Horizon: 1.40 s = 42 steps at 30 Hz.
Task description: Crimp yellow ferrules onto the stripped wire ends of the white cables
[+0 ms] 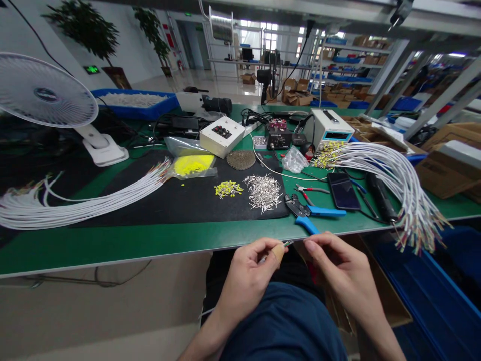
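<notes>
My left hand [250, 273] is closed in a pinch on the end of a cable, and thin coloured wire tips [288, 243] stick out past its thumb. A tan wrap covers that thumb's tip. Just to the right, my right hand [343, 268] has thumb and forefinger pressed together; whatever they hold is too small to make out. Both hands are over my lap, at the bench's front edge. Beyond them on the bench lie a blue-handled crimping tool [322, 211], a heap of metal terminals [264, 193] and a smaller heap of yellow-ended terminals [228, 188].
Bundles of white cables lie at left [93, 208] and right [400, 173]. Red-handled cutters [313, 189], a phone [343, 191] and a black screwdriver-like tool [380, 198] are beside the crimper. Behind are a bag of yellow pieces [193, 164], a white switch box [221, 136] and a fan [47, 93].
</notes>
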Tool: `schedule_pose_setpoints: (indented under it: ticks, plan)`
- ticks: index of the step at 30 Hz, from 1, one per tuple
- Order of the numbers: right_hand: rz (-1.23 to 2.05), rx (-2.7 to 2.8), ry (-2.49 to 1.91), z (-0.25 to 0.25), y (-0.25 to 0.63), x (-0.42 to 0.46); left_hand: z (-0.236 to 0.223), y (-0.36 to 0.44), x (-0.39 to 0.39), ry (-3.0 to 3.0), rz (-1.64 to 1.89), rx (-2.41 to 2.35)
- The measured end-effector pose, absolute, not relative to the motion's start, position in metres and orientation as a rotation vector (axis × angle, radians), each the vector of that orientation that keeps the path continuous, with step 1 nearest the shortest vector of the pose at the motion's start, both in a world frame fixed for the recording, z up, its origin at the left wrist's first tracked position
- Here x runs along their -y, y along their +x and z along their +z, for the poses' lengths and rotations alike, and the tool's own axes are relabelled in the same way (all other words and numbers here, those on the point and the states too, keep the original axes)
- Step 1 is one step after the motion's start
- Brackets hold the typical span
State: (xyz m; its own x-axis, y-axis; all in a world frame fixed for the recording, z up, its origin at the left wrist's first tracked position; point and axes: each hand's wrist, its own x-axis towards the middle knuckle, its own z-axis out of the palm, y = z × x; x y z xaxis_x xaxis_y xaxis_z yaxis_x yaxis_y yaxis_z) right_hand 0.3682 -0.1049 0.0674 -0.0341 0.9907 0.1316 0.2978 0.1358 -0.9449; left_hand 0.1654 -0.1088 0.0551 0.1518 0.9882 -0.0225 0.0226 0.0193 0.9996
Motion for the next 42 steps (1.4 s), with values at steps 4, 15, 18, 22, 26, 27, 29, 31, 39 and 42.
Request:
schedule_pose_setpoints:
  ticks: [4, 15, 18, 22, 26, 27, 29, 31, 39, 42]
  plan:
    - [1.036, 1.489, -1.296, 0.064, 0.357, 0.107, 0.056, 0.168, 0.112, 1.252, 1.059, -1.091]
    - [1.188, 1.386, -1.288, 0.066, 0.355, 0.111, 0.059, 0.173, 0.115, 1.233, 1.08, -1.086]
    - [1.177, 1.371, -1.298, 0.066, 0.354, 0.111, 0.06, 0.174, 0.115, 1.245, 1.081, -1.093]
    - [1.187, 1.323, -1.328, 0.064, 0.352, 0.11, 0.062, 0.173, 0.116, 1.263, 1.066, -1.089]
    - [1.245, 1.264, -1.282, 0.062, 0.351, 0.109, 0.061, 0.172, 0.117, 1.279, 1.041, -1.089]
    - [1.251, 1.26, -1.271, 0.061, 0.351, 0.109, 0.061, 0.172, 0.117, 1.282, 1.037, -1.088]
    - [1.26, 1.265, -1.264, 0.062, 0.352, 0.11, 0.061, 0.172, 0.116, 1.28, 1.03, -1.08]
    - [1.268, 1.276, -1.266, 0.062, 0.353, 0.11, 0.061, 0.171, 0.114, 1.272, 1.026, -1.064]
    - [1.296, 1.206, -1.241, 0.058, 0.352, 0.106, 0.058, 0.166, 0.117, 1.232, 0.961, -0.937]
    - [1.291, 1.185, -1.25, 0.056, 0.351, 0.106, 0.058, 0.166, 0.119, 1.298, 0.965, -0.957]
